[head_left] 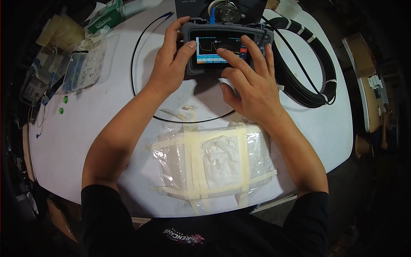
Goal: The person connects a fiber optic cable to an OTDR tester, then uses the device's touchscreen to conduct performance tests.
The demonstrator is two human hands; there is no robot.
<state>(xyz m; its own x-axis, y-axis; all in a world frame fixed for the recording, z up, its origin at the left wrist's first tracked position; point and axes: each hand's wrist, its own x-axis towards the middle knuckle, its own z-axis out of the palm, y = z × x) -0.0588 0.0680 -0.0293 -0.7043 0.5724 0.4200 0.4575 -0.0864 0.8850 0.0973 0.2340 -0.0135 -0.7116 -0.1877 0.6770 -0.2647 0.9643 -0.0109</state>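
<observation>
- Grey meter (227,31), at the table's (107,85) far side, is best steadied by the left hand (169,64), clamped on its edge;
- screen (207,53) should be tapped lightly by the right hand (257,88), fingers apart, gripping nothing.

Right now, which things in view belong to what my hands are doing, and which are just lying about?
Seemingly in the job:
- handheld tester, gripped by your left hand, with your right hand at its screen
- blue plug at its top edge
- black cable coil, possibly

Seemingly just lying about:
- green box
- clear plastic tray
- small green pieces
- taped plastic sheet
</observation>
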